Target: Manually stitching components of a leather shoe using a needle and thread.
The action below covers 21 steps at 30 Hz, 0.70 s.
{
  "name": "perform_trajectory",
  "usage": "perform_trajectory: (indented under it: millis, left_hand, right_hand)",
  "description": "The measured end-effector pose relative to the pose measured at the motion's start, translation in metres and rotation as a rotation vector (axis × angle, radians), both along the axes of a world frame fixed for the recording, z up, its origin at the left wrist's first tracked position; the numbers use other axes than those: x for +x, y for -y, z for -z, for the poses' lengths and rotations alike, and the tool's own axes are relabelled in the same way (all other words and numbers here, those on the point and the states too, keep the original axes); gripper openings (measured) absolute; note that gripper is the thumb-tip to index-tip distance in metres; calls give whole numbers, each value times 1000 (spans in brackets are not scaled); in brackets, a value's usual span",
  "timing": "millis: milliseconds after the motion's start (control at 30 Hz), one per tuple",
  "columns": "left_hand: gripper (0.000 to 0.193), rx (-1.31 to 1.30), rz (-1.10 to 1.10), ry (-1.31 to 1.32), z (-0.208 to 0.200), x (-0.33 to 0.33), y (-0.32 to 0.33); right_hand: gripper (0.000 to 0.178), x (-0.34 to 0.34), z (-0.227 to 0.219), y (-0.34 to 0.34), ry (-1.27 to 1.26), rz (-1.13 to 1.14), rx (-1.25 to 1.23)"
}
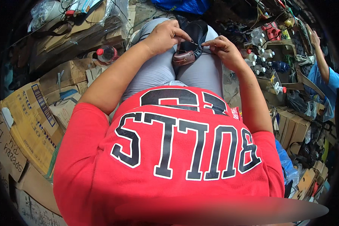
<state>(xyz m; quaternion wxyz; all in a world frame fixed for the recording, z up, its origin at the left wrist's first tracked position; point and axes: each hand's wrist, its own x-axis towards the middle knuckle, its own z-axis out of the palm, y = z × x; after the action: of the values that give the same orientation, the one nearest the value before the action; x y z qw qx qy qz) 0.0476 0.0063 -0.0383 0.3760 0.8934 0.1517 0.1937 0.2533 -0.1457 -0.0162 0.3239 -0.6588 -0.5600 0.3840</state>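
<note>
On my lap, between my grey-trousered thighs, lies a shoe-like piece with a brown leather end (184, 58) and a black part (196, 31). Pale stitching shows on the brown leather. My left hand (167, 36) is above its left side, thumb and forefinger pinched together, a ring on one finger. Across from it, my right hand (226, 51) pinches at the right edge of the black part. A thin thread (197, 43) appears to run between the two pinches; its ends are hidden by my fingers.
Cardboard boxes (32, 120) pile up at the left, near a red-capped bottle (107, 54). Several small bottles (258, 60) stand to the right. Another person's arm (321, 56) with a blue sleeve is at the far right. Blue plastic sheeting (182, 5) lies ahead.
</note>
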Motion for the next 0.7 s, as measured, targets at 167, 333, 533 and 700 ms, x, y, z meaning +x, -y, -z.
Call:
perform_trajectory:
  millis: [167,333,533,700]
  left_hand:
    - [20,4,-13,-18,1,0,-2]
    - [19,35,1,-10,2,2,-2]
    - [19,-70,26,-57,5,10,-7]
    - [15,-8,136,-29,3,18,-14]
  right_hand:
    - [25,0,-1,-2,-5,19,-30]
    - [25,1,1,-3,-28,18,-39]
    - [43,6,7,-8,-80,0,-40]
    - [39,11,14,-12,-81,-15,-34]
